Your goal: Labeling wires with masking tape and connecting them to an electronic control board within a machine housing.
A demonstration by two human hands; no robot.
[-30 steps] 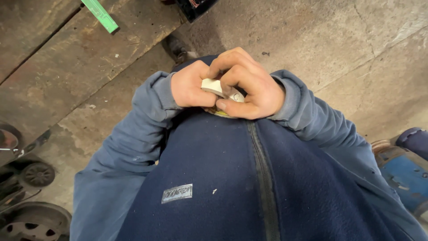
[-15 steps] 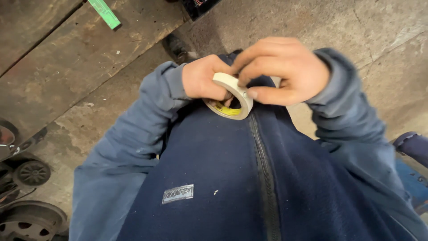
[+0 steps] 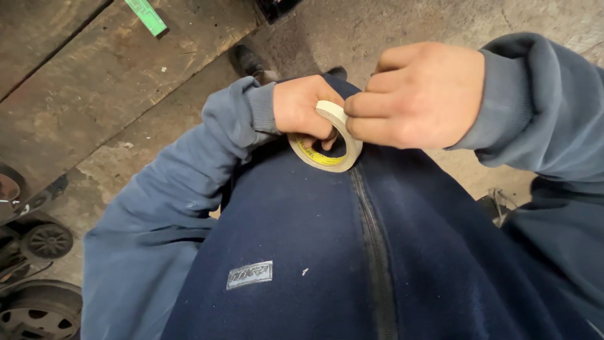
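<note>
Cream masking tape roll sits against the person's dark blue fleece jacket, just above its zipper. The left hand grips the roll's side, fingers curled through its core. The right hand pinches its outer edge.

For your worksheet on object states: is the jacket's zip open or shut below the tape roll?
Shut: the zip runs closed down the jacket beneath the tape roll.

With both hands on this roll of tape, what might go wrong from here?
The left hand grips the tape roll only by its rim and core, so it may slip and fall to the concrete floor. The right hand pinches the outer edge; the thin tape might tear or stick to the dark jacket.
</note>
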